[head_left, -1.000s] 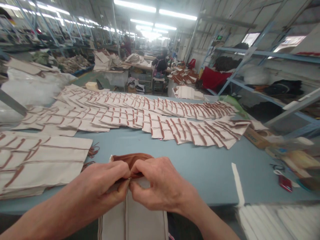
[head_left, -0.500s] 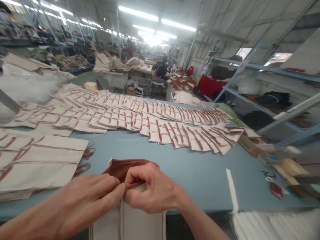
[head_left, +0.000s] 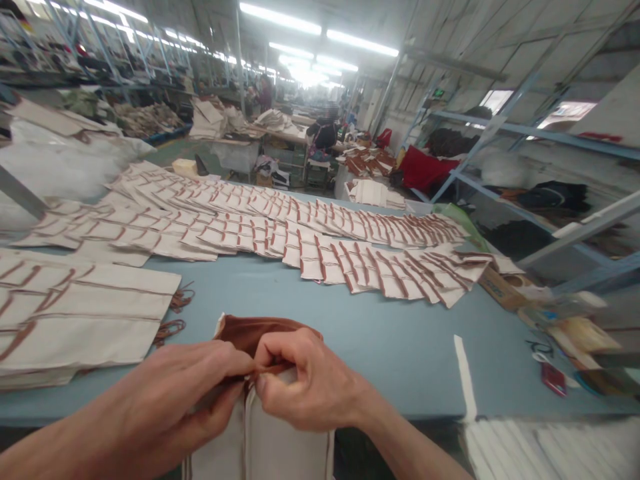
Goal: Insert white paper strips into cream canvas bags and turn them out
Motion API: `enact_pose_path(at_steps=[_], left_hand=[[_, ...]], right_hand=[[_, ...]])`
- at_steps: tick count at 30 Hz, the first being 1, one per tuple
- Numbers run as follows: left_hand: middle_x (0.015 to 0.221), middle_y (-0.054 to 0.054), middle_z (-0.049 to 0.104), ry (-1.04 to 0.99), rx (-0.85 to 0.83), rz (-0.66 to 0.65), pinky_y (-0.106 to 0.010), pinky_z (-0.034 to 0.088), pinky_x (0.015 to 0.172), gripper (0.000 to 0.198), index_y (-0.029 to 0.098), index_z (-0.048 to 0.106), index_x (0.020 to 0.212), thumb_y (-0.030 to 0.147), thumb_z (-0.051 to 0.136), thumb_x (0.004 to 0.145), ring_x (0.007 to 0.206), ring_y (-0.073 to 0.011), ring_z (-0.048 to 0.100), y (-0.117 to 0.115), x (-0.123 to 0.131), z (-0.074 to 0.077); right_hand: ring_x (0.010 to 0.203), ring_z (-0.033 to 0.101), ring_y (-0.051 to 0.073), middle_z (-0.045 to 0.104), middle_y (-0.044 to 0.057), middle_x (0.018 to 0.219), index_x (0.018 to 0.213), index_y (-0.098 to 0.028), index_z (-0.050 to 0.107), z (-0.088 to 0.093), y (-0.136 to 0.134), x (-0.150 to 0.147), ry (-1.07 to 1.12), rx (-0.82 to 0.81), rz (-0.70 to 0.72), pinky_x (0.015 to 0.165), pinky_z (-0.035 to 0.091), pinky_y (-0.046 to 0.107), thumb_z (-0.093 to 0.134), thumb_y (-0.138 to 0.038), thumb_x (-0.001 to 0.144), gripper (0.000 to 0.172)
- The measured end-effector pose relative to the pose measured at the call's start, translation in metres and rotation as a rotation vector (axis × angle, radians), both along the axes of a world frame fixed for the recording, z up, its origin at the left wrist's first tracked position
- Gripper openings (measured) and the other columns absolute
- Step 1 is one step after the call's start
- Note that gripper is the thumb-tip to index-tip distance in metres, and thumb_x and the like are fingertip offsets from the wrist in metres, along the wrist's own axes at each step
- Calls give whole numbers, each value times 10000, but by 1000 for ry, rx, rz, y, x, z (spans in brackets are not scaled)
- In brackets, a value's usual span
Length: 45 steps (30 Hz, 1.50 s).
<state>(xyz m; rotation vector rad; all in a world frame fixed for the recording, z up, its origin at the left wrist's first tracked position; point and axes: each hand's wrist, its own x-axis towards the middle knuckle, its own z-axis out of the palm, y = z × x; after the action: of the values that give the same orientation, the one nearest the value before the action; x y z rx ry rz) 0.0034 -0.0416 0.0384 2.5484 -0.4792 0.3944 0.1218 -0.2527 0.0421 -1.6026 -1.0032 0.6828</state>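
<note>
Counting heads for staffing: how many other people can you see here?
2: a seated person at the far bench, and a standing person further back down the aisle. Others may be hidden behind the piles and shelving.

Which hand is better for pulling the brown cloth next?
Probably your right hand: its fingers sit right on the brown cloth. The left hand only reaches in from the side, where the brown cloth meets the pale canvas.

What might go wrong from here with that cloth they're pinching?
The left hand and right hand pinch the brown fabric edge of a cream canvas piece, so the fold might slip loose. That piece also runs over the edge of the blue table, and its weight could tug it free. Loose brown cords beside the stack of canvas pieces might snag.
</note>
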Motion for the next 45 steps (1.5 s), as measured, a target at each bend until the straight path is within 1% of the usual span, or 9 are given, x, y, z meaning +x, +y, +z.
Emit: enact_pose_path(at_steps=[3, 6, 12, 18, 24, 29, 32, 38, 45], left_hand=[[852, 103, 769, 71, -90, 4, -206, 497, 699, 260, 316, 682, 1091, 116, 563, 975, 689, -107, 723, -3, -4, 3], [966, 94, 816, 166, -103, -17, -191, 510, 803, 244, 308, 709, 1070, 139, 550, 994, 832, -110, 768, 0, -7, 2], [1024, 116, 829, 233, -84, -16, -161, 493, 892, 302, 326, 748, 1099, 154, 561, 936, 926, -106, 772, 7, -2, 0], [760, 84, 729, 391, -64, 27, -218, 466, 668, 190, 282, 718, 836, 232, 592, 969, 691, -143, 650, -1, 14, 14], [722, 83, 638, 391, -125, 14, -205, 440, 633, 166, 259, 577, 777, 194, 566, 929, 657, -123, 572, -2, 16, 6], [794, 58, 611, 542, -302, 31, -192, 496, 671, 174, 266, 562, 830, 266, 520, 999, 727, -143, 582, -2, 10, -1], [833, 43, 606, 652, -346, 15, -202, 522, 709, 190, 267, 589, 873, 313, 523, 1045, 778, -160, 597, 1, 7, -3], [889, 49, 638, 506, -292, 91, -208, 518, 786, 145, 269, 598, 901, 266, 538, 1033, 833, -161, 598, -1, 5, -8], [808, 72, 597, 504, -256, 75, -235, 473, 721, 322, 259, 590, 832, 338, 504, 1133, 763, -150, 562, -7, 22, -5]], right_hand=[[572, 540, 122, 596, -58, 654, 745, -248, 526, 4, -7, -8, -287, 100, -67, 562, 363, 241, 597, -178, 738, 99], [624, 614, 160, 656, -27, 684, 760, -266, 486, 2, -10, -12, -465, 103, -124, 602, 407, 274, 587, -183, 750, 131], [692, 726, 173, 743, -4, 749, 794, -281, 468, -12, -8, -9, -590, 194, -172, 643, 483, 265, 574, -174, 791, 151], [768, 795, 192, 813, 24, 802, 838, -265, 554, -17, -13, -6, -664, 178, -155, 705, 553, 267, 573, -147, 883, 127], [633, 713, 167, 769, 4, 745, 834, -262, 559, -11, -20, -5, -689, 164, -141, 644, 505, 275, 571, -164, 931, 138], [627, 669, 137, 741, -29, 734, 835, -258, 591, -5, -23, 2, -344, 173, -83, 649, 483, 235, 634, -202, 919, 110], [591, 615, 127, 703, -47, 711, 827, -265, 581, -7, -22, 5, -251, 157, -63, 641, 479, 226, 636, -222, 896, 98], [639, 617, 149, 684, -34, 741, 820, -274, 507, -10, -17, 11, -367, 164, -79, 656, 447, 259, 614, -259, 870, 119], [665, 516, 188, 599, -15, 723, 820, -290, 326, 7, -9, 22, -607, -22, -47, 674, 328, 345, 436, -292, 1116, 316]])
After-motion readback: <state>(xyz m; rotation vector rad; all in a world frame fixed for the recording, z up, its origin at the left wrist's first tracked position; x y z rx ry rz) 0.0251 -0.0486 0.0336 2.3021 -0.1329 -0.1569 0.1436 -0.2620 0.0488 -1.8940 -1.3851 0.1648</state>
